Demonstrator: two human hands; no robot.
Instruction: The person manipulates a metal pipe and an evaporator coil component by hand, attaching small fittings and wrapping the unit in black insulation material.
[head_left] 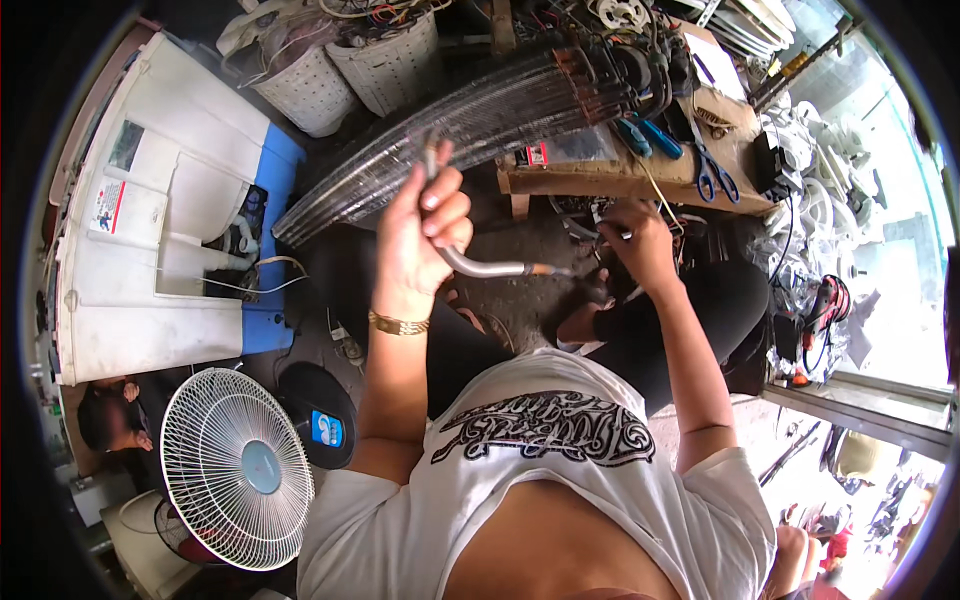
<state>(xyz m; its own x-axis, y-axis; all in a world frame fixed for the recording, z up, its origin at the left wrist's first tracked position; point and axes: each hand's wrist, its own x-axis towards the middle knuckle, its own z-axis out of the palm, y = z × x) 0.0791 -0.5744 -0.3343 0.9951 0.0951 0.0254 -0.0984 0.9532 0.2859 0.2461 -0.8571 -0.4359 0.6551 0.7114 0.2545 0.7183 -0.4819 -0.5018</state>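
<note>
A bent silver-grey metal tube (pixel 490 269) with a copper-coloured end is in my left hand (pixel 428 222), whose fingers wrap round it. One end sticks up past the fingertips, and the other curves down and across to the right. My right hand (pixel 643 240) is closed near the wooden bench's front edge; a small thing may be between its fingers, but I cannot make it out. Beyond my left hand lies a long finned coil (pixel 420 145) with copper bends at its right end, one side reaching over the bench (pixel 575 180).
On the bench lie blue-handled scissors (pixel 712 172) and blue-handled pliers (pixel 660 140). White baskets (pixel 305 90) with wires stand at the back. A white and blue plastic housing (pixel 200 110) is at left, a fan (pixel 237 468) lower left. White plastic parts (pixel 825 190) are piled at right.
</note>
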